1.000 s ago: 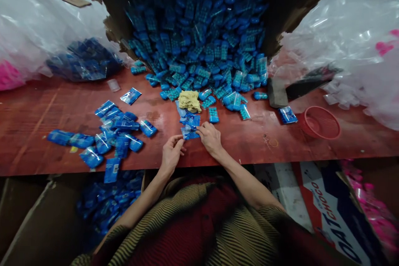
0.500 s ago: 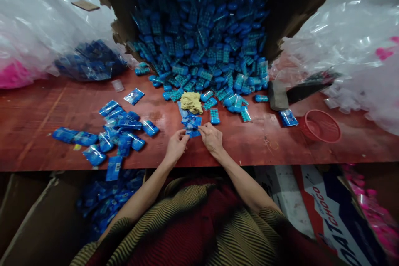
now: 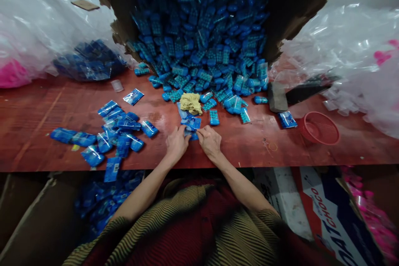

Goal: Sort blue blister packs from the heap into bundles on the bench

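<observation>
My left hand (image 3: 177,143) and my right hand (image 3: 210,141) face each other over the table's front part. Between them is a blue printed plastic sleeve (image 3: 191,136), its left edge pinched by my left fingers and its right edge by my right fingers. More flat blue sleeves (image 3: 188,122) lie just beyond, with a crumpled yellow lump (image 3: 190,103) on their far end. Near my right hand sits a clear-fronted blue container of round turquoise pieces (image 3: 214,117). Whether anything is inside the held sleeve, I cannot tell.
A large heap of blue containers (image 3: 205,62) spills from a torn carton (image 3: 283,16). Left lie several wrapped blue packs (image 3: 120,126). Rightward are a red basket (image 3: 321,128), a grey block (image 3: 277,97) and a blue packet (image 3: 287,119). Below the edge, a box (image 3: 90,199) holds blue packs.
Both hands have drawn slightly nearer the table's front edge, and their fingers have curled in more around the blue sleeve. The packs and containers around them stay put.
</observation>
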`<state>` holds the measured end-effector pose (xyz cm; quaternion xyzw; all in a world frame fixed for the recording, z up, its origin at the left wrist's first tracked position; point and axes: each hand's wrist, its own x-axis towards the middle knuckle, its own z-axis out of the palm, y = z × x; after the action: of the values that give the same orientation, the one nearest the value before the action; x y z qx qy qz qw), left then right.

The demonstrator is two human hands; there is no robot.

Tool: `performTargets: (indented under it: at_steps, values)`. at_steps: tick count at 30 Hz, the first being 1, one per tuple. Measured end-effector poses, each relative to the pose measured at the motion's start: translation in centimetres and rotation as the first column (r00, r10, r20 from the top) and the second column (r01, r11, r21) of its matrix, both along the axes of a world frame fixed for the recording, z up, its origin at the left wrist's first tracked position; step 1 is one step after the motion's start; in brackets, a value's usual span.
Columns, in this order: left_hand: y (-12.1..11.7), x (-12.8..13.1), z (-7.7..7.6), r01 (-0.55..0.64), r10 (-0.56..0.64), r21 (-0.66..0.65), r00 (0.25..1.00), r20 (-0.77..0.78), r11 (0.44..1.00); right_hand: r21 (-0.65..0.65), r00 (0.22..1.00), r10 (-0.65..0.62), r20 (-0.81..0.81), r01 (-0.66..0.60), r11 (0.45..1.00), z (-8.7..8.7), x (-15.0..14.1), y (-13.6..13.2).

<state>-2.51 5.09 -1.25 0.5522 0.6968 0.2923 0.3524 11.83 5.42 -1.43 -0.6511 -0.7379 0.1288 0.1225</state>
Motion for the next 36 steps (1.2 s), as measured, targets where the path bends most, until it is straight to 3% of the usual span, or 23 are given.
performTargets:
  at_steps: [3,4,8,15,17,19,21,23,25,29,32,36]
  values:
    - [0.3,0.2,0.6,0.108,-0.112,-0.033,0.906,-0.409,0.994,-0.004,1.000,0.002,0.019,-0.001,1.000,0.1,-0.1,0.0]
    - [0.6,0.0,0.8,0.149,-0.152,-0.044,0.867,-0.474,0.988,-0.003,1.000,-0.008,-0.003,0.008,1.000,0.1,-0.2,0.0]
    - [1.4,-0.9,1.1,0.276,-0.248,-0.042,0.775,-0.581,0.960,-0.023,0.997,-0.063,-0.054,0.062,0.998,0.1,-0.6,0.2]
    - [-0.8,0.2,0.7,0.222,-0.193,-0.056,0.662,-0.724,0.973,-0.029,0.996,-0.086,-0.005,0.085,0.996,0.2,-0.6,0.1]
    - [-1.2,0.4,0.7,0.219,-0.192,-0.056,0.669,-0.718,0.974,-0.009,0.998,-0.064,0.008,0.064,0.998,0.1,-0.4,0.0]
    - [-1.4,0.2,0.7,0.208,-0.163,-0.010,0.736,-0.657,0.978,-0.001,0.999,-0.044,-0.002,0.044,0.999,0.0,-0.2,0.1]
    - [-1.5,-0.2,0.7,0.145,-0.076,0.093,0.850,-0.522,0.985,0.025,0.996,-0.031,-0.089,0.033,0.999,0.1,0.1,0.2]
    - [-1.7,-0.5,0.7,0.019,0.037,0.183,0.954,-0.297,0.983,0.077,0.969,-0.008,-0.246,0.028,0.997,0.3,0.5,0.4]
    - [-1.6,-0.6,0.7,-0.089,0.095,0.183,0.995,-0.025,0.979,0.115,0.915,0.028,-0.403,0.021,0.993,0.7,0.7,0.5]
    - [-0.9,-0.2,0.9,-0.150,0.122,0.066,0.941,0.317,0.986,0.130,0.820,0.120,-0.560,-0.057,0.990,1.3,0.6,0.5]
    - [-0.3,0.2,1.1,-0.198,0.227,-0.112,0.873,0.431,0.974,0.114,0.789,0.123,-0.602,-0.068,0.991,1.3,0.4,0.6]
    - [0.0,0.4,1.1,-0.183,0.302,-0.277,0.821,0.485,0.943,0.031,0.818,0.038,-0.575,-0.025,0.999,0.9,0.5,1.2]
